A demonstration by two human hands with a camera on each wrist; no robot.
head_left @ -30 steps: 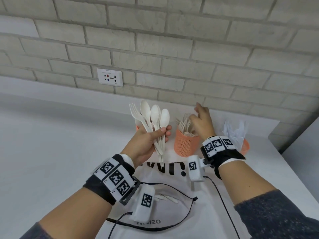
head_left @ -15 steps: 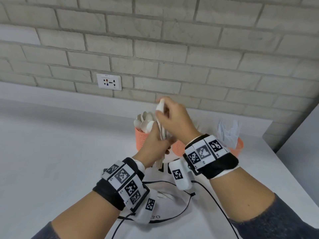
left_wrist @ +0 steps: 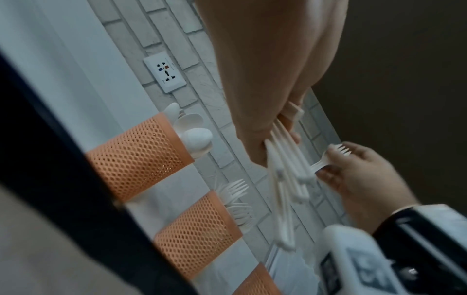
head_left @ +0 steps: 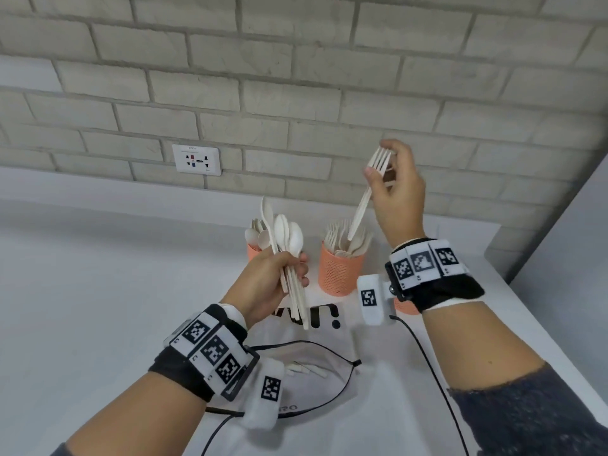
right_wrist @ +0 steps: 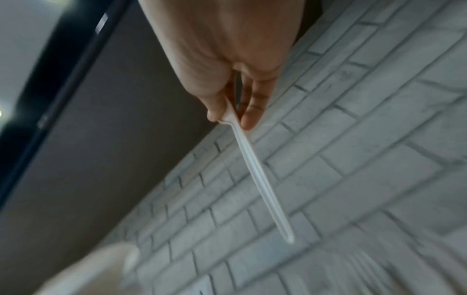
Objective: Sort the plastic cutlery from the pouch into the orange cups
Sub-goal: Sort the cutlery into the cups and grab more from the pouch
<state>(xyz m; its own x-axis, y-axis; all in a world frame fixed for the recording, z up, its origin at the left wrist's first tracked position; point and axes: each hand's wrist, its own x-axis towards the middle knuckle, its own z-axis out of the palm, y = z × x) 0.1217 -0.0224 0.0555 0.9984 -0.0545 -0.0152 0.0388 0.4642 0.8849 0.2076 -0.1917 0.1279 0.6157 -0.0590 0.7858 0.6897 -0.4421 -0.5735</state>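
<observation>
My left hand (head_left: 296,271) grips a bundle of white plastic spoons (head_left: 287,238) by the handles, bowls up, in front of the left orange mesh cup (head_left: 254,251), which holds spoons. My right hand (head_left: 378,162) is raised and pinches a white fork (head_left: 362,202) by its head. The fork's handle hangs down over the middle orange cup (head_left: 340,274), which is full of forks. The left wrist view shows the spoon bundle (left_wrist: 283,169) and the fork (left_wrist: 336,153) side by side. In the right wrist view the fork (right_wrist: 260,179) dangles from my fingers. The white pouch (head_left: 316,376) lies open below my wrists.
A third orange cup (head_left: 406,306) stands at the right, mostly hidden behind my right wrist. A few white pieces (head_left: 306,368) lie inside the pouch mouth. A brick wall with a socket (head_left: 196,159) backs the white counter (head_left: 98,291), whose right edge is near.
My right hand left the middle cup, reached the bundle in my left hand, pulled the fork out and lifted it up to the right. The left hand now holds only spoons.
</observation>
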